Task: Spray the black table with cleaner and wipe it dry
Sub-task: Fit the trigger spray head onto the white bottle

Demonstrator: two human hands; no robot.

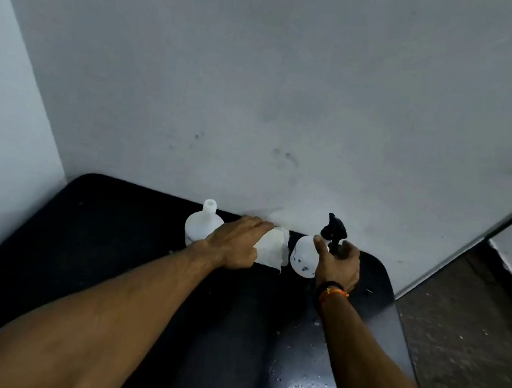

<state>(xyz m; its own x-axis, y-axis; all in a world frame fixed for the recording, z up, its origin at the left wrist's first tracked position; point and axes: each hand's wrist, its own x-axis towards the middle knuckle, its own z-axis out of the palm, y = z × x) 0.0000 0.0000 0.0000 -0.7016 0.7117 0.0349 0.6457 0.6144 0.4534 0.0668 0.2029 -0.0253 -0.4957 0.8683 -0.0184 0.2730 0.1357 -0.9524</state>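
Note:
The black table (108, 238) fills the lower half of the view, with droplets shining on its right front part. A white cloth (273, 249) lies at the table's back edge by the wall, and my left hand (234, 243) rests flat on it, fingers over its left side. My right hand (338, 264) is wrapped around the neck of a white spray bottle (303, 257) with a black trigger head (334, 228), standing upright to the right of the cloth.
A second white bottle (202, 224) without a cap stands left of my left hand, close to the wall. The pale wall (262, 95) rises right behind the table. A tiled floor (477, 326) and a dark door frame lie to the right.

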